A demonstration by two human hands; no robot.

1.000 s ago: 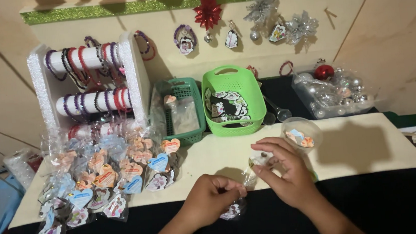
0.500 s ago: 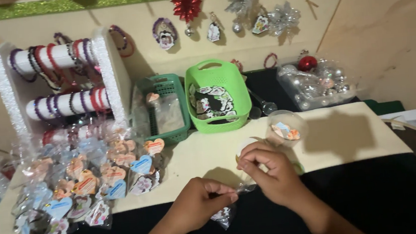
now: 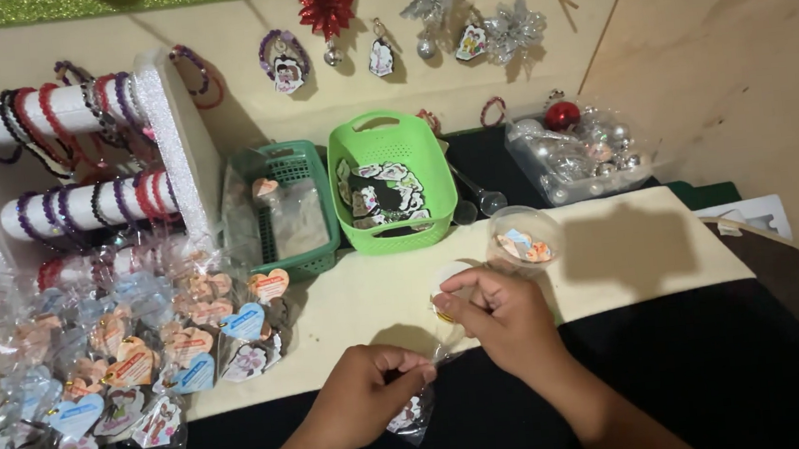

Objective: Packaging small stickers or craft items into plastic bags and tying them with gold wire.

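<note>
My left hand pinches the top of a small clear plastic bag with a printed cutout inside; the bag hangs over the black cloth at the table's front. My right hand is just to its right, fingers closed on the same bag's upper edge, and it also seems to hold a small roll of clear tape near its thumb. The two hands almost touch.
A pile of bagged heart-tagged items lies on the left. Behind stand a white bracelet rack, a dark green basket and a light green basket with cutouts. A clear cup and a bag of baubles are on the right.
The view has shifted slightly; both hands stay together on the small bag, with the fingers working at its top edge.
</note>
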